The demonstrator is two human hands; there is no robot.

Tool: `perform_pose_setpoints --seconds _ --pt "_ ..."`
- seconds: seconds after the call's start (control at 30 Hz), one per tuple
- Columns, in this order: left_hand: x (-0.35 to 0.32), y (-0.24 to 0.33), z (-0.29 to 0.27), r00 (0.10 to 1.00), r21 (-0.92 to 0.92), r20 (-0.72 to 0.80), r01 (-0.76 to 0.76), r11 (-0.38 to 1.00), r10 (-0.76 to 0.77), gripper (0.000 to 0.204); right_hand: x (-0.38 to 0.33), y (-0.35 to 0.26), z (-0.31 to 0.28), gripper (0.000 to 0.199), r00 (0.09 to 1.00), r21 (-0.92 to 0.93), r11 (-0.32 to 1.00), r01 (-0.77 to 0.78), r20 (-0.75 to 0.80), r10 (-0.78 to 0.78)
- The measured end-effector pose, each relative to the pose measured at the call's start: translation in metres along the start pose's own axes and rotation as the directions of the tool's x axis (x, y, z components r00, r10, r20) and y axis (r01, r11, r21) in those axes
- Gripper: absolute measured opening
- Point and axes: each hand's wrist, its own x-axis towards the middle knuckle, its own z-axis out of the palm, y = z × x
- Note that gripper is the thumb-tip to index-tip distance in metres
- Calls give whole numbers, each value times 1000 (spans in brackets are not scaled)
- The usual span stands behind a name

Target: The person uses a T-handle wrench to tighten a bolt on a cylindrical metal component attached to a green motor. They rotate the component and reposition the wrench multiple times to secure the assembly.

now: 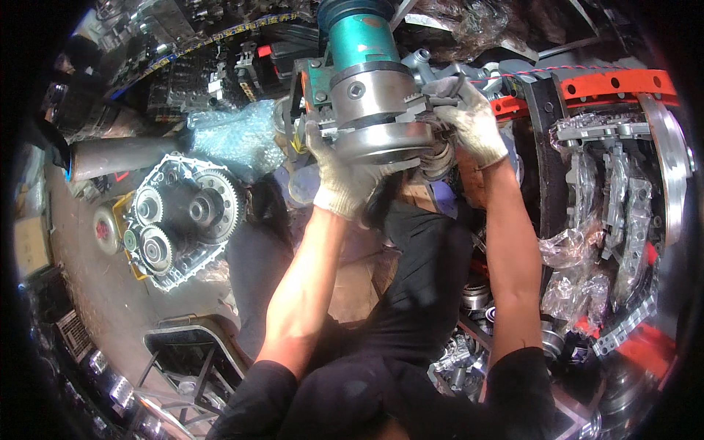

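Metal disc [385, 141] is sitting at the top centre of my view, right against the near end of a steel chuck [367, 95], which is joining onto a teal housing [361, 40] behind it. My left hand [341, 180], in a pale glove, is grasping the disc from below and from the left: one digit is rising beside its left edge, another is stretching along under the lower rim. My right hand [473, 125], gloved too, is curling in at the chuck's right side, its fingers meeting a grey metal piece [441, 88]; I can't make out whether it is clasping that piece or only touching it. Off to my left, a gear case [176, 275] is lying with its toothed wheels facing up, and a bubble-wrapped bundle [235, 139] is resting near a metal tube [125, 158]. To my right, an orange beam [617, 83] with round holes is running above metal parts, some of which are lying in clear plastic [579, 293].
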Motion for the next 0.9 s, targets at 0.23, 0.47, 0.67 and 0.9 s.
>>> perform_pose_setpoints --seconds 0.23,0.47,0.67,0.9 --pt "1 1 -2 1000 10 9 6 1000 -6 141 -11 4 -9 25 914 -478 791 382 67 -401" --pt "0 5 0 997 -112 72 40 993 -32 138 -28 24 6 26 959 -34 969 245 -135 -248" --pt "5 2 -7 996 -71 85 24 997 -18 136 -19 31 -6 41 941 -375 881 290 -56 -333" --pt "8 -2 -23 996 -122 -81 34 992 -45 135 4 10 -14 63 994 6 998 -59 89 58"
